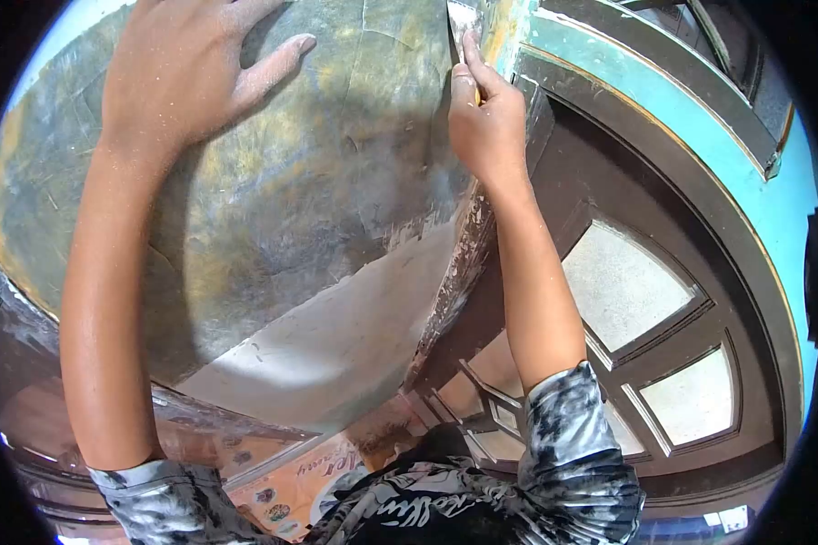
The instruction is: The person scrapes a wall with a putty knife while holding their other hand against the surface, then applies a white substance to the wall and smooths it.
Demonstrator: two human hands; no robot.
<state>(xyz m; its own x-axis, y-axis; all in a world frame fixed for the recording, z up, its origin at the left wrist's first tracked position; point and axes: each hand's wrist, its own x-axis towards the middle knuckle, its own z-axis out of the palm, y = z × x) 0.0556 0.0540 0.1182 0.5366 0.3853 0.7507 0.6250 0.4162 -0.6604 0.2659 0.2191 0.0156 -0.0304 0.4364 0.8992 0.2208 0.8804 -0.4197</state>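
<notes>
My left hand [186, 77] lies on the mottled green, grey and yellow wall [309, 182] at the upper left, thumb stretched out and the other fingertips cut off by the frame's top edge. At the top centre, my right hand [488, 109] is wrapped round the handle of a scraper [464, 20], whose flat metal blade is at the wall's right edge by the turquoise trim. Pale dust covers the fingers of both hands. Lower down, the wall has a smooth whitish patch [336, 336] with a ragged upper border.
A dark brown wooden door [563, 182] with pale panels fills the right side, framed by turquoise trim [645, 77]. Chipped, flaking edging [454, 272] runs between wall and door. Below are a patterned orange surface [291, 486] and my tie-dyed sleeves.
</notes>
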